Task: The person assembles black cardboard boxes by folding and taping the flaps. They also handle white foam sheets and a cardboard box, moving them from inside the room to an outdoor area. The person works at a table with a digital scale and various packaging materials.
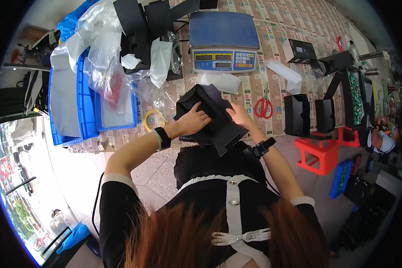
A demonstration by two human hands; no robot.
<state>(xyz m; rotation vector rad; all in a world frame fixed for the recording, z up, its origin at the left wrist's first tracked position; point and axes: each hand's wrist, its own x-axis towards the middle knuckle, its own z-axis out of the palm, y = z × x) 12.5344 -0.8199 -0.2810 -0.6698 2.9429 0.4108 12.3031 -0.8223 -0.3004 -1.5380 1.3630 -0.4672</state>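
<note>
Left hand lies flat, fingers spread, on top panel of black folded box; right hand grips its right edge. Box sits at table edge between both hands, long axis running diagonal from upper-left to lower-right. Scissors lie just right of right hand.

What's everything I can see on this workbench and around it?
Folded black cardboard box: one, black, under both hands.
Digital weighing scale: one, grey-blue, table top centre.
Red-handled scissors: one, right of hands.
Blue plastic crates: stacked, left.
Clear plastic bags: several, over crates.
Upright black boxes: two, right.
Red plastic stool: one, lower right.
Yellow tape ring: one, left of hands.
Left hand: on box.
Right hand: on box.
</note>
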